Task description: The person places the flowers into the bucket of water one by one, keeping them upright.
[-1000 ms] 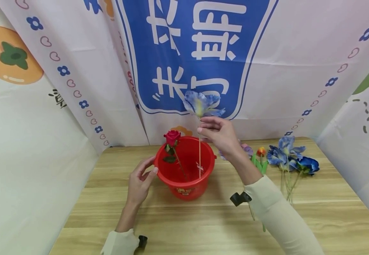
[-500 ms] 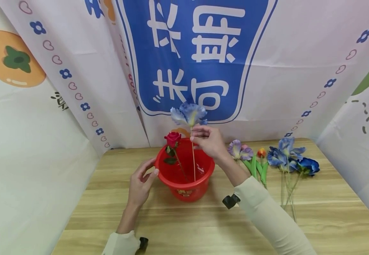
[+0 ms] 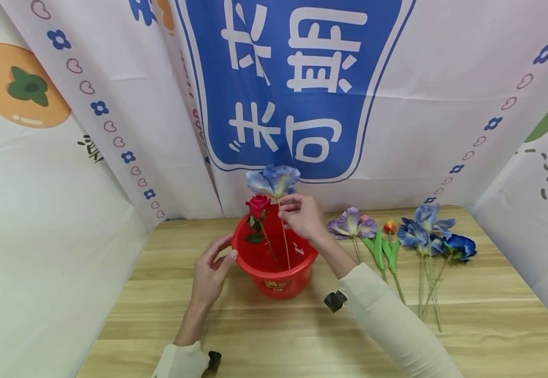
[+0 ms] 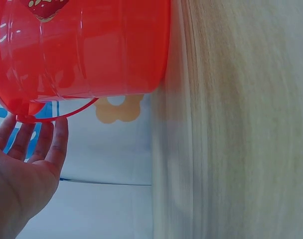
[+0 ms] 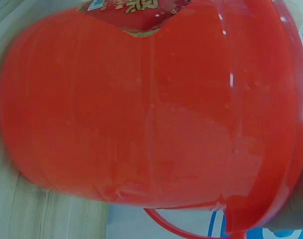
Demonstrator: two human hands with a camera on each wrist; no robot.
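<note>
A red plastic bucket [image 3: 278, 283] stands upright on the table, holding a red rose [image 3: 258, 206] that leans against its inner wall. My left hand [image 3: 209, 273] touches the bucket's left rim; in the left wrist view its fingers [image 4: 57, 144] are fairly straight, with tips at the rim and handle. With thumb and fingertips, my right hand [image 3: 304, 218] pinches the thin stem of a blue iris-like artificial flower [image 3: 274, 181], just under its petals. The stem's lower part is inside the bucket. The right wrist view is mostly filled by the bucket wall [image 5: 141, 109], hiding most of that hand.
To the right lie a purple flower [image 3: 351, 224], an orange tulip [image 3: 390, 227] with green leaves, blue flowers [image 3: 426, 228] and a dark blue one [image 3: 460, 247]. A printed cloth [image 3: 420, 131] hangs behind the wooden table [image 3: 160, 294].
My right hand has moved left and down with the blue iris, its bloom now beside and above the rose. My left hand stays at the rim.
</note>
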